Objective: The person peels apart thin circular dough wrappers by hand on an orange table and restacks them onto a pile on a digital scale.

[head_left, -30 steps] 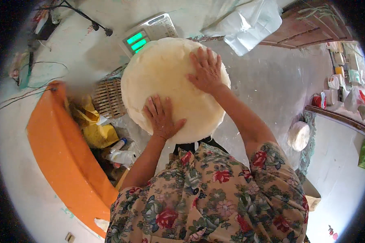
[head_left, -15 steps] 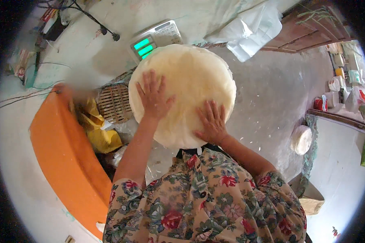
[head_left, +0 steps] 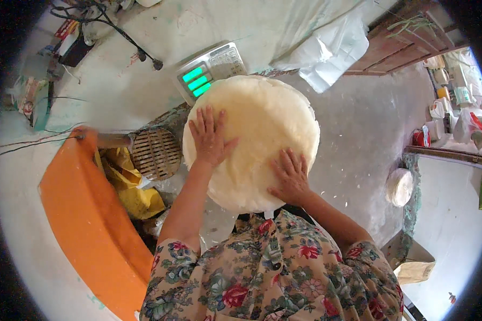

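Both hands lie flat and open, fingers spread, on a large round sheet of pale dough (head_left: 257,134). The left hand (head_left: 209,138) presses its left edge, fingers pointing far. The right hand (head_left: 290,176) rests on its near edge, fingers also pointing far. The dough lies roughly flat and circular, with no clear long axis, just near a digital scale (head_left: 209,72) and right of a round woven basket (head_left: 155,154).

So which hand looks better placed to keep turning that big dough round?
Probably the left hand: it lies flat near the middle-left of the dough, fingers spread. The right hand sits by the near edge, with less surface to push.
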{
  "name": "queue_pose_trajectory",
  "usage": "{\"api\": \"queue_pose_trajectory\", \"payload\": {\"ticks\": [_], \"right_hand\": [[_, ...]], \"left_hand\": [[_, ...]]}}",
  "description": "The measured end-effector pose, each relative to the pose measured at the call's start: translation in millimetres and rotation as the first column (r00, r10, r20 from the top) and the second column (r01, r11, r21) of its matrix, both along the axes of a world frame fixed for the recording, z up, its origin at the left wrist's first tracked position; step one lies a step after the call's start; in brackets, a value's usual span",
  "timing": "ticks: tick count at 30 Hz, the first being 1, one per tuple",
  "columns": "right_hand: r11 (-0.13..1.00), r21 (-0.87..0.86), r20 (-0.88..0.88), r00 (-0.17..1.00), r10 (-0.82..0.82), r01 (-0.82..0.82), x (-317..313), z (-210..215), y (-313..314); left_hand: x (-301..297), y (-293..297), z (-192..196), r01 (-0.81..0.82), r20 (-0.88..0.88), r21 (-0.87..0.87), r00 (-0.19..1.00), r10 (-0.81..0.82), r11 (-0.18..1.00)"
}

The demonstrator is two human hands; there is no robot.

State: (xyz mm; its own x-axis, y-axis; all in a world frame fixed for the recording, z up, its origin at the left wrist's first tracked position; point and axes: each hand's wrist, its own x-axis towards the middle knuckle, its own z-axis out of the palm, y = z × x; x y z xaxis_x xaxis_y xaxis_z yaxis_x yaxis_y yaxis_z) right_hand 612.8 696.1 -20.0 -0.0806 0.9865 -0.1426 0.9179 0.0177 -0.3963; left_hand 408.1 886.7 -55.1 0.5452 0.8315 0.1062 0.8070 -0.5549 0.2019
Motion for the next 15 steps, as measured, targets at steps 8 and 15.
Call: {"api": "queue_pose_trajectory", "payload": {"ticks": [8, 15], "right_hand": [[0.902, 0.320, -0.161, 0.955, -0.250, 0.290, 77.3, 42.9, 2.7], [0.857, 0.146, -0.461, 0.800, -0.383, 0.495, 136.6, -2.2, 8.1]], "left_hand": [[-4.6, -27.4, 86.0, -0.057, 0.064, 0.018, 0.996, 0.056, 0.998], [2.9, -73.7, 95.9, -0.102, 0.074, 0.003, 0.992, 0.102, 0.995]]}}
